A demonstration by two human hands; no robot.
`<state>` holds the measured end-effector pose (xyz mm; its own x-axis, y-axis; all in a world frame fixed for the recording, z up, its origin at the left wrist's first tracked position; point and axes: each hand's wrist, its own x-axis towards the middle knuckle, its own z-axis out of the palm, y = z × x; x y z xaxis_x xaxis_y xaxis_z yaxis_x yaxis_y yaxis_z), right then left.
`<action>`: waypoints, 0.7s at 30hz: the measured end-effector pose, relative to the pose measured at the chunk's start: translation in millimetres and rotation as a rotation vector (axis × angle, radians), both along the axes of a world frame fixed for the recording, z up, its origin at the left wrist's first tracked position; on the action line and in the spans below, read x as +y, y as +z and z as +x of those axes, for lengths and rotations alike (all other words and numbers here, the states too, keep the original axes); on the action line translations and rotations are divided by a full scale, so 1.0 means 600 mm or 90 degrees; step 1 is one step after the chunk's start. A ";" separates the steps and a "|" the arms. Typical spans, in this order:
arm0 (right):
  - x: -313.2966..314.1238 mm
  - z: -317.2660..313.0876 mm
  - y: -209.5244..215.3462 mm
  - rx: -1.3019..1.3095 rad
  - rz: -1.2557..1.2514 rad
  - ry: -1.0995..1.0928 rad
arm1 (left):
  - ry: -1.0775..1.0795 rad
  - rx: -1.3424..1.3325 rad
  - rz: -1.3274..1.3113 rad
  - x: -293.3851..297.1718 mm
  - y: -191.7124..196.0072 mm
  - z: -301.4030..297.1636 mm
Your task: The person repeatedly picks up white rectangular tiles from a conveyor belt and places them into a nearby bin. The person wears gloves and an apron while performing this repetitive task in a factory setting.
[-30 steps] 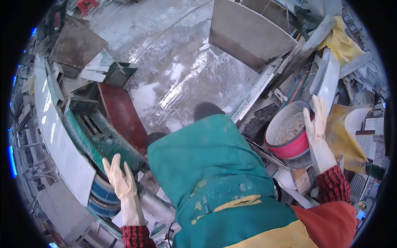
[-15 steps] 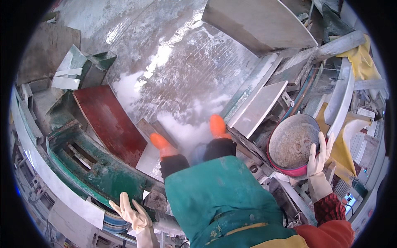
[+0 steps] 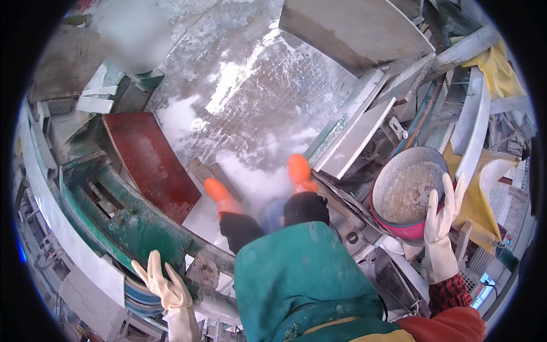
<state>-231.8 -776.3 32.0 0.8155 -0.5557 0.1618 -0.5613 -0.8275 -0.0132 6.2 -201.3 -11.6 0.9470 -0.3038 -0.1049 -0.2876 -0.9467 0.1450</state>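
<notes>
My left hand (image 3: 164, 285), in a cream rubber glove, is raised with its fingers spread and nothing in it. Nearest to it is the green metal machine frame (image 3: 134, 225), which has a slot in its bed. Also gloved, my right hand (image 3: 441, 222) has its fingers stretched up and apart. It overlaps the right side of a pink-red bucket (image 3: 399, 231) with a crusted, dusty inside; whether it touches the rim I cannot tell. A stained green apron (image 3: 305, 256) covers my front, above orange boots (image 3: 299, 171).
A red panel (image 3: 151, 165) leans beside the green frame. White slabs (image 3: 364, 137) and boards line the right side, with yellow cloth (image 3: 496, 71) draped beyond. A large grey panel (image 3: 353, 31) stands at the back. Wet, whitish floor (image 3: 245, 97) lies ahead.
My left hand has shifted slightly left and down, and my right hand slightly right. Both stay spread. A pale blurred spot has appeared at the upper left.
</notes>
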 end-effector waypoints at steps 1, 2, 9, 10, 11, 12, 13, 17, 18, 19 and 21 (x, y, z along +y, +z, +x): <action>0.003 0.002 0.001 0.002 -0.007 -0.010 | 0.008 -0.017 0.013 0.003 0.000 -0.008; 0.009 0.000 -0.001 -0.017 -0.029 -0.031 | 0.011 -0.036 0.025 -0.001 0.001 -0.011; 0.013 -0.011 -0.033 -0.150 -0.151 0.039 | -0.048 -0.188 -0.072 0.009 -0.014 -0.029; 0.014 -0.020 -0.038 -0.156 -0.179 0.026 | -0.036 -0.179 -0.061 -0.003 -0.010 -0.018; 0.020 -0.021 -0.034 -0.150 -0.181 0.022 | -0.011 -0.165 -0.047 -0.001 -0.004 -0.019; 0.023 -0.016 -0.027 -0.142 -0.187 0.024 | 0.019 -0.149 -0.039 0.004 -0.004 -0.023; 0.011 -0.025 -0.041 -0.166 -0.210 0.043 | 0.017 -0.181 -0.053 0.007 -0.008 -0.027; -0.012 -0.017 -0.012 -0.167 -0.114 0.008 | 0.039 -0.230 -0.084 0.007 -0.006 -0.033; -0.022 -0.006 0.013 -0.134 -0.030 -0.066 | 0.049 -0.230 -0.088 0.008 -0.005 -0.035; -0.030 0.008 0.033 -0.096 -0.114 -0.159 | 0.051 -0.212 -0.089 0.008 -0.003 -0.036; -0.115 -0.006 0.022 -0.130 -0.126 -0.238 | 0.045 -0.169 -0.088 0.004 0.003 -0.031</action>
<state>-235.4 -845.6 45.1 0.5056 -0.7476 0.4307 -0.8238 -0.5667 -0.0167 -12.6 -198.6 -9.8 0.9549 -0.2304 0.1873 -0.2671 -0.9421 0.2029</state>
